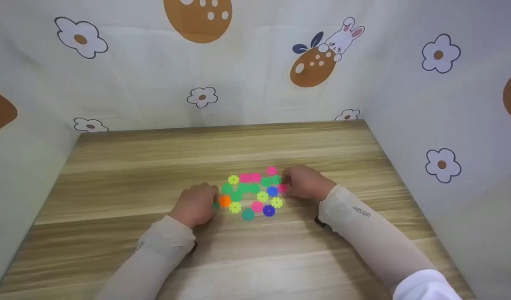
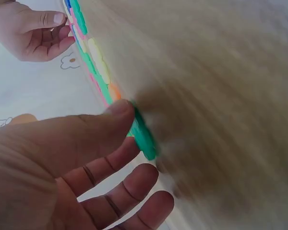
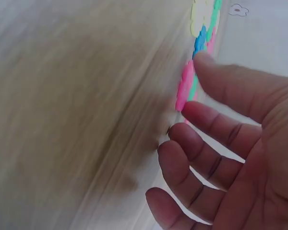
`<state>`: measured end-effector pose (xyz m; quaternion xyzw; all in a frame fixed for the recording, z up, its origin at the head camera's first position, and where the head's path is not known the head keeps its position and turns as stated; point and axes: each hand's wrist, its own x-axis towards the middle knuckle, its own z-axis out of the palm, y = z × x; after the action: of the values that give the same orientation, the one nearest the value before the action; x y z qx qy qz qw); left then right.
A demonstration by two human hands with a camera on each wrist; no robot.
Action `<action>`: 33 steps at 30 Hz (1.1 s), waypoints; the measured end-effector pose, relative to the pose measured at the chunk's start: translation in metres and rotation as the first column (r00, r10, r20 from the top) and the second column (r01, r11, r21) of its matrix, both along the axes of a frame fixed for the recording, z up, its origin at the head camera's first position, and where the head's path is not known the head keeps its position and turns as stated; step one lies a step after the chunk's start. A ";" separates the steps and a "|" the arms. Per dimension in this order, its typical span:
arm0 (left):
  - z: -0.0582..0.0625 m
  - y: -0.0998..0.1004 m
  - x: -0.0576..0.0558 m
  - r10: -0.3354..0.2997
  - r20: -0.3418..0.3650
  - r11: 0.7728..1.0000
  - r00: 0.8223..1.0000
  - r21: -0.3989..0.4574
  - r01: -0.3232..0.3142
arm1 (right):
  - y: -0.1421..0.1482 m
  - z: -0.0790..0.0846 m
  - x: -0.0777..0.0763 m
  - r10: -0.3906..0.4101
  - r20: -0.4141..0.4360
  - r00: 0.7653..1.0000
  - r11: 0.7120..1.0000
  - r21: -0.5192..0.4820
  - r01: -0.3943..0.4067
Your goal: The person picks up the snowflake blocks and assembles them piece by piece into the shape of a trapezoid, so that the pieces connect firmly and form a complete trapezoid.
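Several small notched plastic discs, joined flat into one sheet, lie between my two hands on the wooden table. My left hand point(image 1: 196, 204) is at the sheet's left end. In the left wrist view its thumb and index finger pinch a green disc point(image 2: 144, 136), next to an orange disc point(image 1: 224, 201). At the right end, my right hand point(image 1: 304, 182) pinches a pink disc point(image 3: 185, 86) between thumb and index fingertip, with a blue disc point(image 1: 272, 191) beside it. Both hands' other fingers are loosely bent. A single pink disc point(image 1: 271, 171) juts from the sheet's far edge.
The wood-grain table point(image 1: 147, 158) meets a pale patterned cloth wall point(image 1: 255, 62) at the back. Another cloth wall point(image 1: 442, 112) rises along the right side, with one more on the left. Both forearms reach in from the near edge.
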<state>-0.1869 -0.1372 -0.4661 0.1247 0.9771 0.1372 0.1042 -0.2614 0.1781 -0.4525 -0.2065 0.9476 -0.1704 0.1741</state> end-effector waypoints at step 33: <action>-0.020 0.026 0.023 0.069 0.303 0.510 0.951 0.808 -0.294 | 0.014 -0.028 0.031 0.060 0.369 0.927 0.780 -0.597 0.187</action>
<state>-0.1639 -0.1112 -0.4865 0.0388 0.7760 0.6162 0.1290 -0.2306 0.1924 -0.4804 -0.1840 0.7945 -0.5146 0.2647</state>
